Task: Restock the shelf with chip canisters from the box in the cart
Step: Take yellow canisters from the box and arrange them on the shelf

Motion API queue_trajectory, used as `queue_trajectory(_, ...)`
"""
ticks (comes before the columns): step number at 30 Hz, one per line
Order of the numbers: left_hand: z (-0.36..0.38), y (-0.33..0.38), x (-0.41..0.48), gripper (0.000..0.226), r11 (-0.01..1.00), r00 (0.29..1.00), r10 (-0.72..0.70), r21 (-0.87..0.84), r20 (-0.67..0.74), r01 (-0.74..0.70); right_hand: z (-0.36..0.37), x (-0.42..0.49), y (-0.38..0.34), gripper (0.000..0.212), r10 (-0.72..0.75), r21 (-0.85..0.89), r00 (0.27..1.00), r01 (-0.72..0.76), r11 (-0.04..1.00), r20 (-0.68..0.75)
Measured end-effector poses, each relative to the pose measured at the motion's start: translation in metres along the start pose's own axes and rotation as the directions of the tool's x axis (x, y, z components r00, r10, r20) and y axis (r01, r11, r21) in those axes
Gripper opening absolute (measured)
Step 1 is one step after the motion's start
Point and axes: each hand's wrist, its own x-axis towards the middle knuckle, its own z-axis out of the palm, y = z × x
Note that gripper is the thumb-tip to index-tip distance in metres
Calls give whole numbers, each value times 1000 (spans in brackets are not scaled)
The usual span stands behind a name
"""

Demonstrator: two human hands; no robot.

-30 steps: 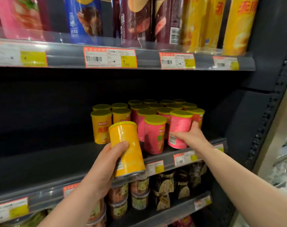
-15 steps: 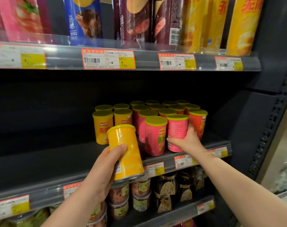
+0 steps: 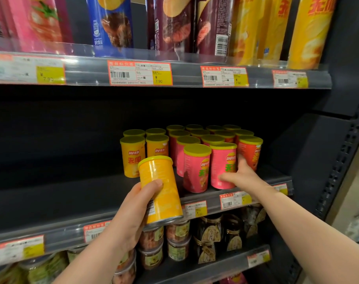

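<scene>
Left hand [image 3: 131, 214]: we grip the yellow canister [image 3: 166, 197], tilted, before the shelf [image 3: 72, 197].
Right hand [image 3: 242, 177]: our fingers wrap the pink canister [image 3: 219, 167].

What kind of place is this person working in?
Most likely a supermarket or grocery aisle. Barcoded price labels run along the shelf edges, small chip canisters stand in rows on the middle shelf, and tall chip tubes line the one above.
</scene>
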Motion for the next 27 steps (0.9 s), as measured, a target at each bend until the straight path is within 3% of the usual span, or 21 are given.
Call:
queue_trajectory(3,-1,0,1,52,1000,1000,2,-3,-4,-2,1,-1,-3,83,-30,-18,998,29,999,-64)
queue_trajectory(11,-1,0,0,49,1000,1000,18,7,15,-18,3,1,1,78,24,-75,1000,-25,997,-13)
queue_trajectory(15,-7,-1,1,57,1000,1000,10,4,0,-10,0,2,0,87,21,-93,999,-24,995,-32)
queue_trajectory(18,-12,0,2,46,1000,1000,6,10,7,-6,-5,1,-8,97,-44,-73,992,36,997,-118)
queue_trajectory(21,-15,0,5,29,1000,1000,4,3,-8,-4,-10,-9,-32,74,-243,-176,935,201,964,-259)
queue_trajectory(23,-16,0,8,38,999,1000,21,31,-14,-21,-5,-20,-56,47,-429,-260,856,361,896,-289)
queue_trajectory(25,-17,-1,9,50,993,997,69,98,-23,-66,8,-28,-81,22,-515,-253,833,464,849,-201)
queue_trajectory(27,-16,0,12,39,966,986,160,212,-52,-145,26,-37,-103,18,-474,-217,880,470,855,37)
